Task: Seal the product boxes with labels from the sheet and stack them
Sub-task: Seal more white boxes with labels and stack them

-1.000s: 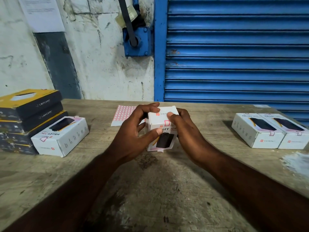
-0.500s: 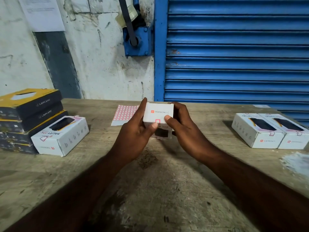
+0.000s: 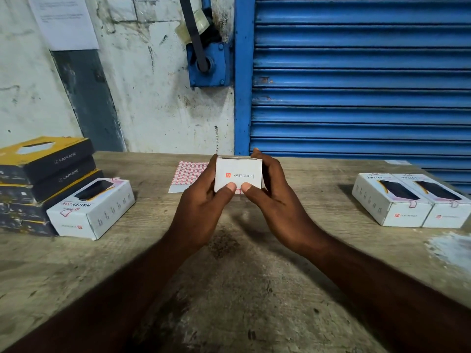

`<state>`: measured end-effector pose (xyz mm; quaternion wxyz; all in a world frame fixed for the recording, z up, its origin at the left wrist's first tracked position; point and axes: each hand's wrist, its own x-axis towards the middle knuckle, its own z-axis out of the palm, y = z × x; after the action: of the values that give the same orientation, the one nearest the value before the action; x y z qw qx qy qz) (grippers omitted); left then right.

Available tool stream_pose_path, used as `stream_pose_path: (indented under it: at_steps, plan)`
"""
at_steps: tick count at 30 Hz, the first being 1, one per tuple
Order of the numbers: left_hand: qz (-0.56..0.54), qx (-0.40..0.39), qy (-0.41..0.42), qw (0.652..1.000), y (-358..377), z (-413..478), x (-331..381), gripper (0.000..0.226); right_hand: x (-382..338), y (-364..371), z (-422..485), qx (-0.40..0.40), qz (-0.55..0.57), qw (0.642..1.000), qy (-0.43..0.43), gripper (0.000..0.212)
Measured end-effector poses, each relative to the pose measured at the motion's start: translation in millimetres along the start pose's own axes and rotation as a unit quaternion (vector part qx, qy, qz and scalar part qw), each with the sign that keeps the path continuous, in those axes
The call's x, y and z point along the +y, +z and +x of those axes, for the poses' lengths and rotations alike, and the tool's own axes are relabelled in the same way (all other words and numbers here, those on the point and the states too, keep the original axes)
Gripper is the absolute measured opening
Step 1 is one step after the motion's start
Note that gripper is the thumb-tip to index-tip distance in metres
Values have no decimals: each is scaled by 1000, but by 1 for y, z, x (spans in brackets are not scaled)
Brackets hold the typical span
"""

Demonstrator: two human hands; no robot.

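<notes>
A blue roller shutter (image 3: 356, 72) fills the right of the background, and a stained white wall (image 3: 153, 110) with a pinned paper (image 3: 63, 21) fills the left. A worn wooden desk (image 3: 254, 289) runs across in front of them.

At the desk's left edge stands a stack of black and yellow boxes (image 3: 43, 174). A single white box (image 3: 91, 207) lies flat against its near side. Far to the right, two more white boxes (image 3: 413, 202) lie flat, side by side and touching, each with a small label folded over its near edge.

Both forearms reach in from below. The left hand (image 3: 201, 212) and the right hand (image 3: 277, 205) meet over the middle of the desk. Each grip is closed round the held box (image 3: 238, 171), fingers wrapped along its sides. The box is raised off the desk, its end face with the red logo turned to the camera. The two thumbs press side by side on the lower edge of that face, over a small red-edged label (image 3: 238, 191).

The label sheet (image 3: 188, 171), a grid of red-edged squares, lies flat on the desk behind the left hand, partly hidden by it.
</notes>
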<state>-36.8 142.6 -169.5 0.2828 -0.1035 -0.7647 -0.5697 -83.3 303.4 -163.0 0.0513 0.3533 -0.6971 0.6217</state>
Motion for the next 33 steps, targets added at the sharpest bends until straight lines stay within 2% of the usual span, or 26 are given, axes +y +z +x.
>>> stream_pose_path:
  at_steps: [6, 10, 13, 16, 21, 24, 26, 28, 33]
  plan:
    - [-50, 19, -44, 998, -1, -3, -2, 49, 4, -1, -1, 12, -32, 999, -14, 70]
    - [-49, 18, -48, 998, 0, -4, 0, 49, 5, -3, 3, 26, -37, 999, -21, 51]
    - [-25, 4, -38, 999, 0, -3, 1, 55, 3, -4, 4, 28, -33, 999, -16, 45]
    - [14, -2, -15, 1000, 1, -4, 4, 46, 3, -5, 4, 29, -21, 999, -7, 51]
    - [31, 4, -1, 1000, 0, -3, 3, 58, 3, -4, 2, 12, 1, 1000, -6, 49]
    - [22, 6, -8, 1000, -1, -1, 4, 53, 4, -3, 2, 4, 2, 1000, -5, 52]
    - [-3, 7, -27, 1000, -2, -1, 2, 49, 7, -2, 3, 9, -15, 1000, -6, 61]
    - [-33, 18, -43, 998, -3, -1, 1, 56, 10, -2, 2, 16, -32, 999, -11, 69]
    - [-59, 26, -64, 996, -2, -2, 2, 53, 11, -2, 3, 34, -25, 999, -22, 67]
